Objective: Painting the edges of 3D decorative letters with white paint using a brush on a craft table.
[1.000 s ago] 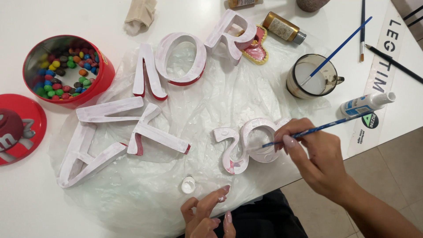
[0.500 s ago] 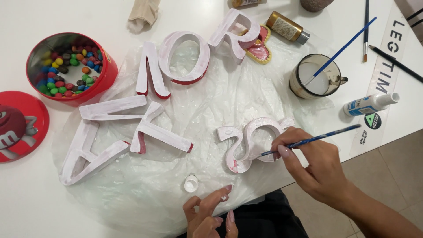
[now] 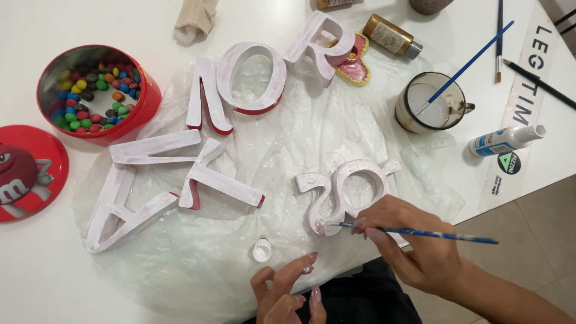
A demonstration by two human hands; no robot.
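Paintbrush pinched in right hand fingers, tip touching white letter S, left hand loosely curled, empty

Letters on plastic sheet; candy tin left, cup right.

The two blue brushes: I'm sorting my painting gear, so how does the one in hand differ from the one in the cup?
The held brush lies nearly level in the grip of the right hand, bristles touching the white S-shaped piece. The cup brush leans slanted and untouched, its tip sunk in the white paint of the cup. The held handle looks paint-speckled; the other looks clean. Both are slim with blue handles.
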